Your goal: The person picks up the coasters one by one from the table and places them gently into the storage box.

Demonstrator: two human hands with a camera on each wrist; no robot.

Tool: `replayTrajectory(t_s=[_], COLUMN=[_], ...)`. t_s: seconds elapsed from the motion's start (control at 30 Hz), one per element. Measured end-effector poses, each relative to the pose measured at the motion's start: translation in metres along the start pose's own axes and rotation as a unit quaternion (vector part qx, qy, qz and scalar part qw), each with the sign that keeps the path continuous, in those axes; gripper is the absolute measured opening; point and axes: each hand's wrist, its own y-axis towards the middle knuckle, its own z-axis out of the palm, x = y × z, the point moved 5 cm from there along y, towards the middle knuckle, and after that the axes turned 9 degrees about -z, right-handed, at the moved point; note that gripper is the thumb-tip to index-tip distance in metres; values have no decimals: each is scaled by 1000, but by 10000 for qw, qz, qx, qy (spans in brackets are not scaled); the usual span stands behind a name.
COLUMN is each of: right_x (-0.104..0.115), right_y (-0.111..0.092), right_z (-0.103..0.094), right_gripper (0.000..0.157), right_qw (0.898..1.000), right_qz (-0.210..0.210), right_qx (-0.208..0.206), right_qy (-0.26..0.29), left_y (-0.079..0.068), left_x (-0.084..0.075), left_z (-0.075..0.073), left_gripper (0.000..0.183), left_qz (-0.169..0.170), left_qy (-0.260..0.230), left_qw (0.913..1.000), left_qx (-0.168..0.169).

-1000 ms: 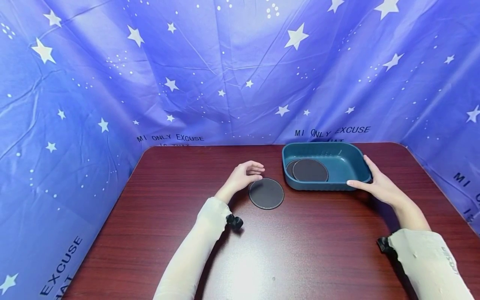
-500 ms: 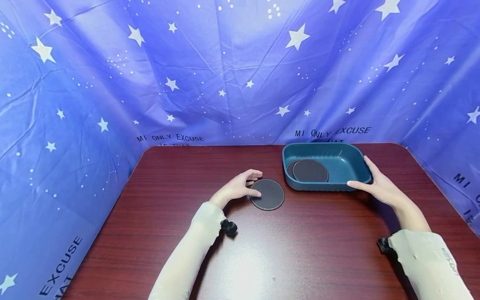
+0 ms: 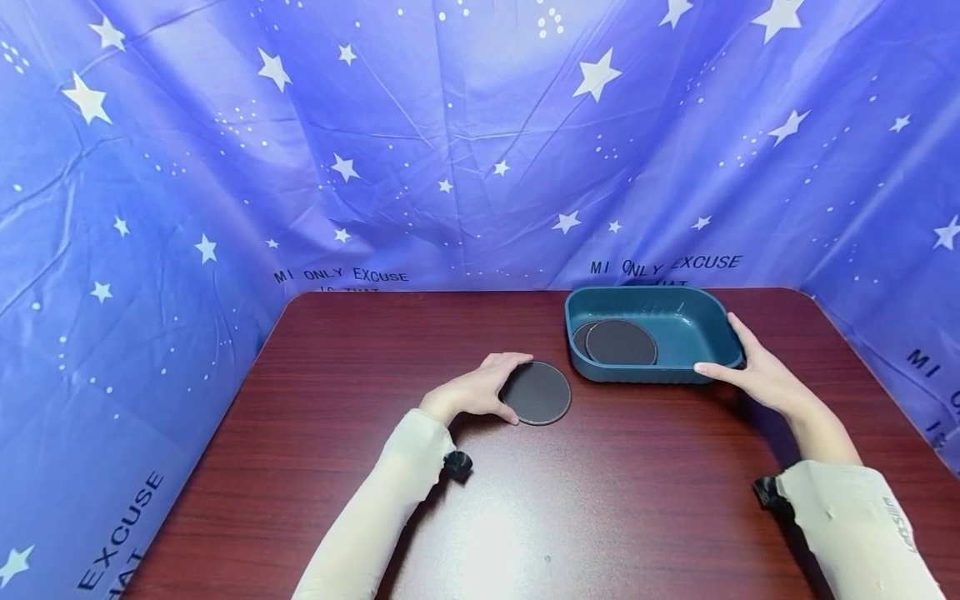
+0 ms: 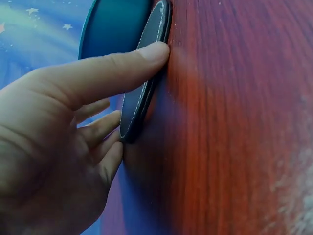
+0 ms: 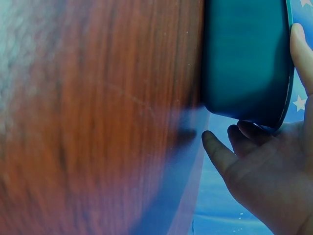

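My left hand (image 3: 480, 387) spans the left side of a round black coaster (image 3: 538, 396) on the table. Its thumb (image 4: 155, 53) touches the near edge and the fingers reach the far edge. Pale stitching runs round the coaster's rim in the left wrist view. To the right stands a teal rectangular plastic basket (image 3: 645, 374). Inside it, at the left, a dark coaster (image 3: 621, 342) partly covers another one (image 3: 581, 337). My right hand (image 3: 757, 371) holds the basket's right end, thumb on the near rim and fingers round the far side.
A reddish-brown wooden table (image 3: 337, 350) bears everything, with a bright glare near its front. Blue-purple star-printed cloth (image 3: 450, 167) hangs behind the table and along both sides. A small black device (image 3: 458, 465) sits on the left wrist, another (image 3: 767, 492) on the right.
My left hand has come down and opened wider round the coaster, its thumb moving to the near edge. The coaster has shifted very slightly. My right hand and the basket stay in place.
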Motion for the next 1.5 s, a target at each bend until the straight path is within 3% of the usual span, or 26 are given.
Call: replayTrajectory(t_s=[0.17, 0.47, 0.6, 0.83, 1.17, 1.33, 1.5], right_x=[-1, -1, -1, -2, 0, 1, 1], right_y=[0, -1, -1, -1, -1, -1, -1], right_z=[0, 0, 0, 0, 0, 0, 0], right_gripper=[109, 108, 108, 108, 108, 108, 108], right_qw=[10000, 10000, 10000, 10000, 10000, 10000, 10000], right_qz=[26, 43, 29, -17, 21, 11, 26], right_qx=[27, 40, 18, -13, 20, 10, 13], right_qy=[-20, -35, -37, -35, -45, -23, -19], left_y=[1, 7, 9, 10, 10, 11, 9], left_x=[-5, -14, -14, -9, 8, 11, 14], left_z=[1, 5, 6, 4, -5, -10, -13], left_gripper=[100, 114, 116, 118, 99, 82, 72], left_qz=[-74, -413, -512, -516, -550, -469, -401], left_qy=[227, 668, 574, -142, -811, -1806, -2476], left_qw=[9996, 9968, 9966, 9969, 9919, 9789, 9640], left_qx=[-139, -168, -290, -575, -809, -833, -882])
